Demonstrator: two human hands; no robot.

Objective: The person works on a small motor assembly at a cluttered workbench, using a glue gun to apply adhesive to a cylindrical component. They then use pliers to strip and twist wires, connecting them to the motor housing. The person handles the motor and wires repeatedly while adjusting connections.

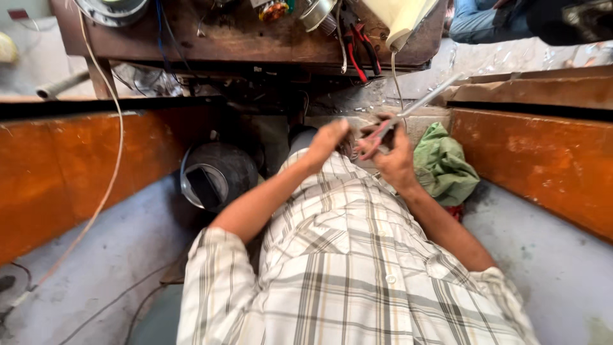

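The left hand [327, 142] reaches forward over the plaid shirt [345, 255], forearm bare, fingers curled shut around something small and grey at the middle of the work; what it is cannot be told. Just to its right, the right hand [396, 156] is raised with the wrist bent, fingers closed on the red handles of a pair of pliers [377, 135], whose jaws meet a thin metal rod [429, 97] slanting up to the right. The two hands sit nearly touching, low in front of the body.

At far left an orange panel [76, 166] walls the grey floor [108, 255], with a pale cord [115, 153] hanging across it. A dark round canister [214, 176] lies beside the left arm. Above stands a worn wooden bench [242, 35] cluttered with tools, red-handled cutters [361, 48] among them. A green cloth [444, 166] lies just right of the hands, then another orange panel [536, 166]. Open floor lies on both sides of the person.
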